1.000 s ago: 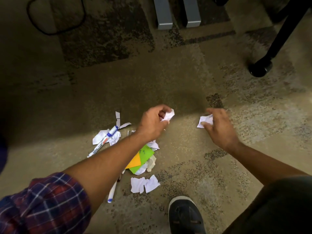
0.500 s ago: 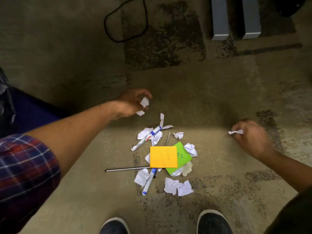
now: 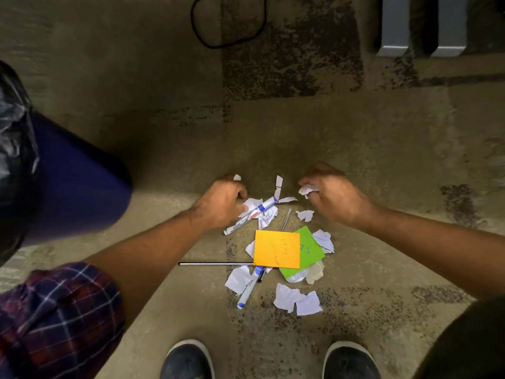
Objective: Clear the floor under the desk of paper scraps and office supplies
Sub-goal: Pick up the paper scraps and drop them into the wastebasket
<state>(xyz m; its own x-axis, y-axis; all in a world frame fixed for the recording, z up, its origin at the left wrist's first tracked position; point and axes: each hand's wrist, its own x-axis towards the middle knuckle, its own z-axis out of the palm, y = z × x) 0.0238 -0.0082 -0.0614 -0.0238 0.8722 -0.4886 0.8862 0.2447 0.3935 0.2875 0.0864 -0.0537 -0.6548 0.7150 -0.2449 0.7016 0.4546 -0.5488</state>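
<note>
Far left: blue bin (image 3: 79,187) lined with a black bag (image 3: 13,138), standing on the carpet (image 3: 169,149) well apart from the litter. Plaid sleeve (image 3: 54,318) at lower left, forearm running up toward the pile.

Left hand (image 3: 221,203): fingers curled into a loose fist over the upper left edge of the pile, a small white scrap (image 3: 237,177) sticking out above the knuckles. Hand closed on that scrap; whether it holds more inside, cannot tell. It lies partly over a whiteboard marker (image 3: 251,214) which rests tilted on torn white paper.

Centre: the pile (image 3: 276,242) sits on the carpet between the two hands and just ahead of the shoes (image 3: 188,359). Orange sticky note (image 3: 276,249) on top, overlapping a green sticky note (image 3: 311,250). Thin dark rod or pen (image 3: 213,263) lies flat, its right end under the orange note. Second blue-capped marker (image 3: 247,291) below the note, pointing down-left. Two white pieces (image 3: 296,299) nearest the shoes. Loose crumpled bit (image 3: 305,215) just above the green note.

Right hand (image 3: 333,195): fisted, gripping a crumpled white scrap (image 3: 308,190) that shows at the thumb side, raised beside the pile's upper right.

Top: black cable loop (image 3: 226,23), two grey desk legs (image 3: 422,26) at upper right
</note>
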